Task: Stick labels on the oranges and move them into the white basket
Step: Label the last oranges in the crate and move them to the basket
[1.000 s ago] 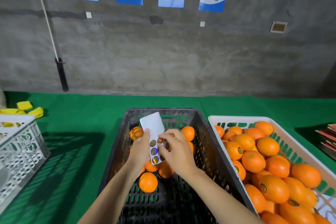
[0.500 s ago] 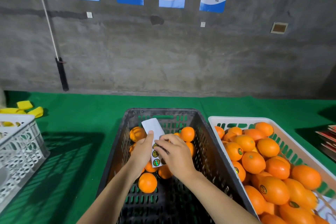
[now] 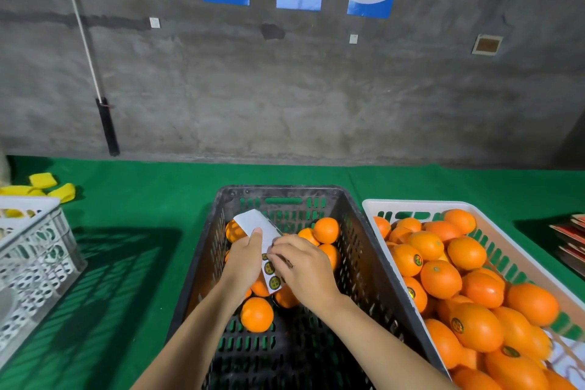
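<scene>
Now peeling | left hand (image 3: 245, 258) gripping label sheet (image 3: 260, 233) over black crate (image 3: 202, 263) | right hand (image 3: 302, 266) pinching 1 sticker (peel slowly, flat) | white basket (image 3: 411, 204) waiting right.

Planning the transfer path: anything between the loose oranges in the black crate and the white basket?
Only the two adjoining walls: black crate and white basket stand side by side. Oranges must clear both rims; nothing else visible intervenes.
</scene>
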{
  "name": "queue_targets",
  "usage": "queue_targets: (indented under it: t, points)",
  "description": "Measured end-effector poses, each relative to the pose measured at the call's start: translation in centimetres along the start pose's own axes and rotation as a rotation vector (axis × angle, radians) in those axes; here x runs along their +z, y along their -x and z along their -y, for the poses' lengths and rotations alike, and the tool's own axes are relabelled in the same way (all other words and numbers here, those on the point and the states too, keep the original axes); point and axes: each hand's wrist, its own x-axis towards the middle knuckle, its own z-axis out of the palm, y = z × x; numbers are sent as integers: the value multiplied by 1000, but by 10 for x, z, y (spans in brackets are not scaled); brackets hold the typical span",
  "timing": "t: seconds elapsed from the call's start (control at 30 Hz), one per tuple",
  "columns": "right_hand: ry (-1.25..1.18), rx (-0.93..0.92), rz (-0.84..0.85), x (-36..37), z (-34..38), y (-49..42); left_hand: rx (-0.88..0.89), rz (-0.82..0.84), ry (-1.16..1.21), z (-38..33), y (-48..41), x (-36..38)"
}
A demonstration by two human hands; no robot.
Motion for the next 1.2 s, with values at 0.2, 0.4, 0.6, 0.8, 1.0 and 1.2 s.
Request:
queue_targets:
  t: [0.2,0.4,0.6,0.8,1.0,1.2]
  points:
    - [-177,357,47,2,-8,-1,66,-169,-157,4,0,0]
    - [-582,1171,-3,-1,-35,-3,145,-275,-497,5,3,-4]
    - [-894,1576,-84,2,-63,13,174,-262,-705,8,3,-4]
    - [-942,1627,-63,13,-84,21,195,-250,-759,10,0,-5]
    - [-1012,1688,-120,20,-92,24,214,-220,-807,12,-3,-3]
    - [-1039,1727,-97,30,-96,25,221,-215,-802,13,-7,0]
